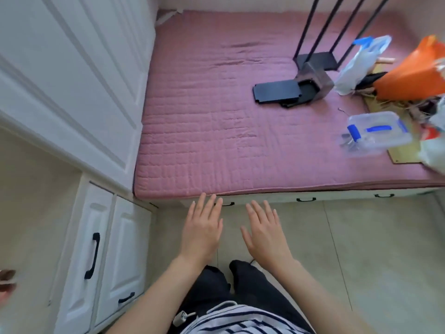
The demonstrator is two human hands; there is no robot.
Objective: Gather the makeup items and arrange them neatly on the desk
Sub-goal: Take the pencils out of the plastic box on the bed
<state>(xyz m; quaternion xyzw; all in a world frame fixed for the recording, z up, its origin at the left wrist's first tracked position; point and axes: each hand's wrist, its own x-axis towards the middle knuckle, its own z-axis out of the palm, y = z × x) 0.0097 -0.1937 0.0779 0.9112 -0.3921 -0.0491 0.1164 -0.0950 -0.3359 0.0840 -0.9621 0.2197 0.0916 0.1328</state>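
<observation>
two flat hands: left hand (201, 227), right hand (264, 229)

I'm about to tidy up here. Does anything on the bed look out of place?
Yes. On the right side of the pink bed things lie heaped: an orange bag, a white plastic bag, and a clear box with blue latches, sitting askew. Black flat plates lie loose beside a metal frame.

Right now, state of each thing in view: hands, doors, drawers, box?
left hand, open, holding nothing.
right hand, open, holding nothing.
lower cabinet doors, shut.
wardrobe door, shut.
bed drawers, shut.
clear box, lid on.
</observation>
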